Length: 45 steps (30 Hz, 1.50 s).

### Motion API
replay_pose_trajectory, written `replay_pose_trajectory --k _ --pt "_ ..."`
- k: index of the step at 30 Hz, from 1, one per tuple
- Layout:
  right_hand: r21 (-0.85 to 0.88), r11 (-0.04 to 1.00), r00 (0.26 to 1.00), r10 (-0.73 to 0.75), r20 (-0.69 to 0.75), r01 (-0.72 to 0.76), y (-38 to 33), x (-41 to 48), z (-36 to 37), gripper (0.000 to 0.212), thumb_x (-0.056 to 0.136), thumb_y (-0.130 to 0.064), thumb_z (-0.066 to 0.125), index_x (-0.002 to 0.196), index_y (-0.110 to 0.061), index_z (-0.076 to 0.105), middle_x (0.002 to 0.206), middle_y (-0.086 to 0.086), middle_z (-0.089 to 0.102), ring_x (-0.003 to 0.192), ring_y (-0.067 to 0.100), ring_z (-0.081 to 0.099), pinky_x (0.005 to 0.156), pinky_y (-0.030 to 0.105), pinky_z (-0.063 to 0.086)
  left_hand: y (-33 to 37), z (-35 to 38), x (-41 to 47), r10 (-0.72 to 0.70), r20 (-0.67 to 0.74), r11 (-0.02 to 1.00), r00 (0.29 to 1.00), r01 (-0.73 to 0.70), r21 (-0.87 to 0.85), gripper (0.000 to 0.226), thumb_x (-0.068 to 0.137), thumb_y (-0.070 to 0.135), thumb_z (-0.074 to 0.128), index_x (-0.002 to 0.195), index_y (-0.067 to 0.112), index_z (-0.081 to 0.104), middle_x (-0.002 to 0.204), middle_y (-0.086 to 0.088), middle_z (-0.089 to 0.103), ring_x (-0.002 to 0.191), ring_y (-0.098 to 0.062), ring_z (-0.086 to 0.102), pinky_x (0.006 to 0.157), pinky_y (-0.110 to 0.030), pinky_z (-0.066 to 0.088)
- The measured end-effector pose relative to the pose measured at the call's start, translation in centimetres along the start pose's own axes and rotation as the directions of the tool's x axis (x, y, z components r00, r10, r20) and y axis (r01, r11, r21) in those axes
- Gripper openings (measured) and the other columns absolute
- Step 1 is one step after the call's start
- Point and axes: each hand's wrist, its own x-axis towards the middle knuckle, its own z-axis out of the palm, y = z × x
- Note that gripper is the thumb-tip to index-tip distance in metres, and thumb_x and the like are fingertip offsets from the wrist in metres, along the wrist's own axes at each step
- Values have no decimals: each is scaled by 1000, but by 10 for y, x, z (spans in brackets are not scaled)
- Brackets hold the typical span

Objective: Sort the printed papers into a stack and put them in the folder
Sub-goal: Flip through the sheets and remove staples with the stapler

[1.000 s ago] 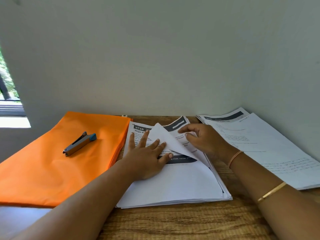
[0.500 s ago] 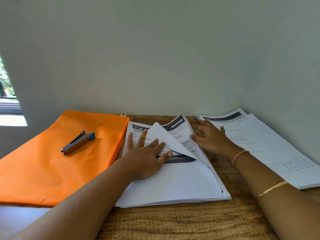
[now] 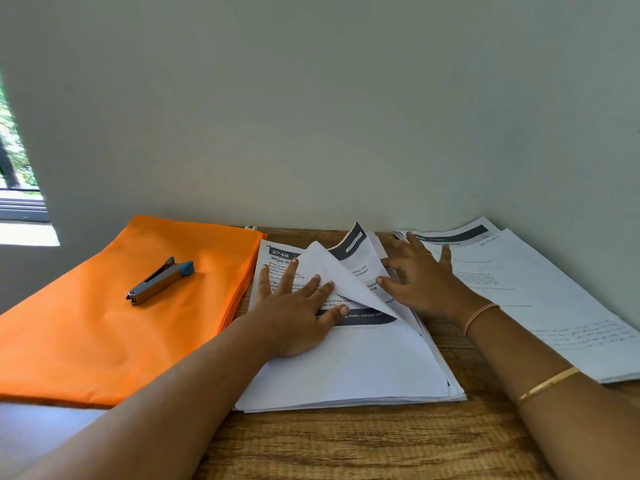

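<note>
A stack of printed papers (image 3: 360,368) lies in the middle of the wooden table. My left hand (image 3: 298,306) presses flat on it with the fingers spread, holding down a sheet whose top right corner is folded over (image 3: 332,271). Behind that fold a second sheet curls up. My right hand (image 3: 422,278) lies with straight fingers beside the stack's right edge, its thumb touching the lifted sheets. A second pile of papers (image 3: 540,296) lies to the right against the wall. The orange folder (image 3: 114,317) lies flat on the left.
A grey and blue stapler (image 3: 160,280) rests on the folder. The wall runs close behind everything and along the right side. The wooden table (image 3: 346,445) shows bare wood in front of the stack. A window is at far left.
My right hand let go of the folded sheet's corner and moved right and back, its fingers straightening toward the right pile. The left hand stayed pressed on the stack.
</note>
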Motion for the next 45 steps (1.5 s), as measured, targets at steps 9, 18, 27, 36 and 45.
replay_pose_trajectory --k 9,18,27,36,45 --pt "-27 989 989 -143 42 144 -37 -13 -10 46 95 -53 40 137 -36 47 146 -11 43 141 12 29 106 65 -20 0 8 4 -57 -151 998 987 54 -28 89 64 85 4 118 40 -50 143 0 -46 133 -27 -39 108 -61 -16" --pt "325 936 986 -159 55 133 -36 -14 -11 27 94 -34 52 118 -34 65 131 -14 58 127 10 46 118 54 1 -2 5 4 -13 -42 1000 999 14 4 98 63 85 0 145 36 -22 154 5 -25 134 -26 -39 105 -63 -19" --pt "453 888 994 103 -37 -76 -18 -7 -12 26 95 -23 52 117 -25 64 122 -6 64 114 19 57 107 54 35 -2 3 3 -4 19 1000 1000 3 4 96 66 83 0 148 35 -14 158 7 -9 136 -28 -34 103 -63 -25" --pt "343 922 983 182 29 -181 -19 -5 -9 58 88 -65 35 62 -16 51 73 0 65 80 11 58 113 60 8 -1 3 5 -22 44 999 999 23 -26 97 64 83 0 148 36 -11 158 7 -8 139 -28 -29 103 -62 -25" --pt "-1 989 989 146 4 -146 -34 -7 2 31 99 -40 37 88 -22 61 93 -2 66 101 20 58 108 68 -7 -5 1 5 -200 -30 975 979 196 -101 95 71 84 18 149 35 -8 158 -5 -11 141 -41 -16 108 -61 -13"
